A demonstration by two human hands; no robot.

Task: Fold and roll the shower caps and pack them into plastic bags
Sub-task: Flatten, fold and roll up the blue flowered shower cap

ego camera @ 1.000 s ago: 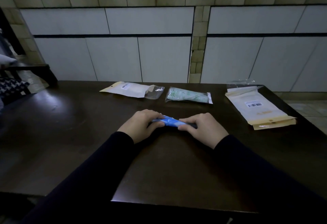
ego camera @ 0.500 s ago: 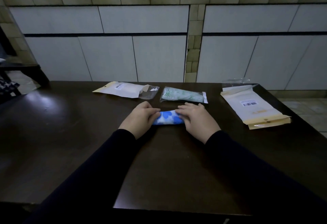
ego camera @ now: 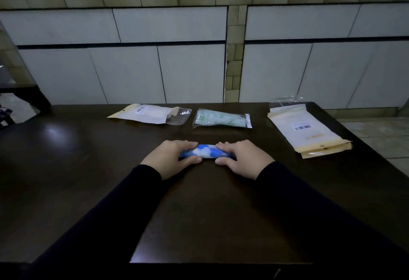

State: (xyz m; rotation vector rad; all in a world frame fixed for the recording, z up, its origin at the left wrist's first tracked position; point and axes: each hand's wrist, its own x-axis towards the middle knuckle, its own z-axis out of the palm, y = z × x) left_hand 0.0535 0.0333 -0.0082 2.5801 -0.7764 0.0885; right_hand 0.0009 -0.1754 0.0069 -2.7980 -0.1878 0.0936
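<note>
Blue-white rolled shower cap (ego camera: 207,151) gripped by left hand (ego camera: 169,158), right hand (ego camera: 244,159).

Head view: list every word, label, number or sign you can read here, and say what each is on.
No text here can be read.
White sticker with a barcode on the stack of bags at the right: too small to read.
Faint yellow print below that sticker: blurred.
White barcode sticker on the bag at the far left: too small to read.
Packed green cap and blue roll: patterns only, no lettering.
</note>
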